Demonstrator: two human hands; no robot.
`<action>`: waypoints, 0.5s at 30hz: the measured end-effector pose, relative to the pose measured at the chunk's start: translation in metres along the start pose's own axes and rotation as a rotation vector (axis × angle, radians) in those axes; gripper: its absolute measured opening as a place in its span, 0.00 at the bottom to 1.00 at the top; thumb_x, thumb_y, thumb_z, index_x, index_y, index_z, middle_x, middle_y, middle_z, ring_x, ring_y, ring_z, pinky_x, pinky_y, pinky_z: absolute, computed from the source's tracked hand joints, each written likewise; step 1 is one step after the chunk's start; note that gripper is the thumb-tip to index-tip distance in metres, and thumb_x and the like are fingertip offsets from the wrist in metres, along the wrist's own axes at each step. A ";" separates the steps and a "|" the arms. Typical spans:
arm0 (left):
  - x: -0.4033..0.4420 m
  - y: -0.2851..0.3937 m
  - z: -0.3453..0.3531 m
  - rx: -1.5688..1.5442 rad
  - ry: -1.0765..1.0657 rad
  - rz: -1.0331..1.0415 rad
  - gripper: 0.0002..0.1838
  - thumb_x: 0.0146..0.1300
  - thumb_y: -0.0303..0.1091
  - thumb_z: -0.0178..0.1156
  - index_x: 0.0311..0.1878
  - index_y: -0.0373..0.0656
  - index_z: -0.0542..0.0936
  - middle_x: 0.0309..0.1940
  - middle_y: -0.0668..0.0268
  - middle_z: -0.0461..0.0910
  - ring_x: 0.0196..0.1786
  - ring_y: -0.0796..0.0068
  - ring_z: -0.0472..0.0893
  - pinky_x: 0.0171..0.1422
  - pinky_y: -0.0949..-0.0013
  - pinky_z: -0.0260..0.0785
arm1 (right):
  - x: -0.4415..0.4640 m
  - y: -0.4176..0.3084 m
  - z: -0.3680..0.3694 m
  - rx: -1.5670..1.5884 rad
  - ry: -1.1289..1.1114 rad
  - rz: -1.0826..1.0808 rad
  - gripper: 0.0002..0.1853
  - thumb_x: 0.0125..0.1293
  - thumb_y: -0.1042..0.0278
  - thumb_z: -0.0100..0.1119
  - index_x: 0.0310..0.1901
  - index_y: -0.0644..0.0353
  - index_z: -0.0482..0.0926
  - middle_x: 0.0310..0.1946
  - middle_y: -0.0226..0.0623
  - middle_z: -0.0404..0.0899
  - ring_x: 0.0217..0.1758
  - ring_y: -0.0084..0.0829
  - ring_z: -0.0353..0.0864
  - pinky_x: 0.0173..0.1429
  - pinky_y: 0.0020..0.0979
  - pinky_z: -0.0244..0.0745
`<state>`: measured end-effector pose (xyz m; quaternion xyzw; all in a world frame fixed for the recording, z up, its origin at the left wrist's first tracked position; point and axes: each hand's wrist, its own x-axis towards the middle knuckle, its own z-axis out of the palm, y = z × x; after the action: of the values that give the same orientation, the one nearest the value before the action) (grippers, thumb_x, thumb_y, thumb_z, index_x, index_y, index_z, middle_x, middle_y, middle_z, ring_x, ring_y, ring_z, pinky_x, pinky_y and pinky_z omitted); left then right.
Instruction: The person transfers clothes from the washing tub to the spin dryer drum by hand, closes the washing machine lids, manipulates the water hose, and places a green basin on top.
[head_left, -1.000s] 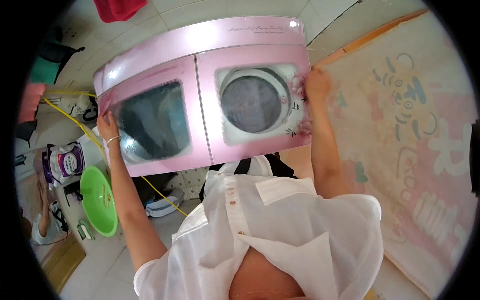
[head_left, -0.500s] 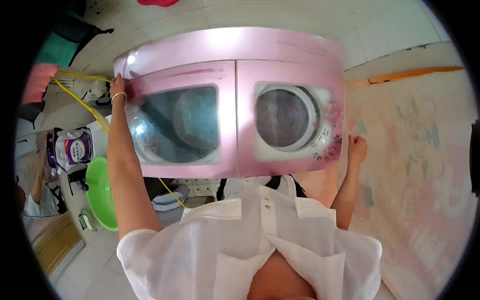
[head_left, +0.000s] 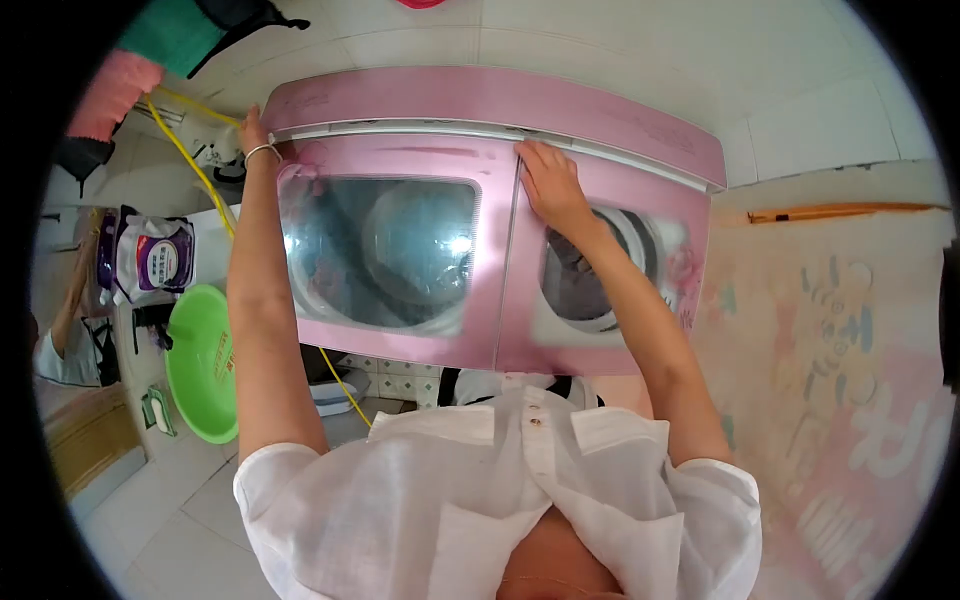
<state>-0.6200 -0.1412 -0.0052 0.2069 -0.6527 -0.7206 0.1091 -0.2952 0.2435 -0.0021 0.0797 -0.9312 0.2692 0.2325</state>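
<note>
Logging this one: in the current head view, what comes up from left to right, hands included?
Purple-and-white bag, left hand, rectangular window of the pink washing machine, right hand, patterned sheet.

Pale tiled floor [head_left: 200, 525], with a pink washing machine [head_left: 490, 240] above it.
Detail: large tiles with thin dark joints show at lower left; small patterned tiles [head_left: 395, 385], floor or wall being indistinguishable, appear beyond the machine's front edge. The machine's foot is hidden. A grey-and-white item [head_left: 328, 395] sits low, near the patterned tiles, partly covered. What supports the green basin [head_left: 200, 365] at left cannot be told.
</note>
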 end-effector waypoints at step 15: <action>-0.240 -0.059 -0.161 0.656 -0.041 0.598 0.25 0.54 0.39 0.62 0.55 0.42 0.71 0.49 0.58 0.75 0.54 0.57 0.72 0.60 0.61 0.61 | 0.068 0.082 0.055 -0.552 -0.193 0.378 0.19 0.61 0.57 0.49 0.38 0.65 0.81 0.35 0.53 0.81 0.38 0.54 0.80 0.42 0.49 0.73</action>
<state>-0.3281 -0.1754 -0.0360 0.0182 -0.8799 -0.4163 0.2285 -0.3986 0.2813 -0.0488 -0.1348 -0.9849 0.0366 0.1021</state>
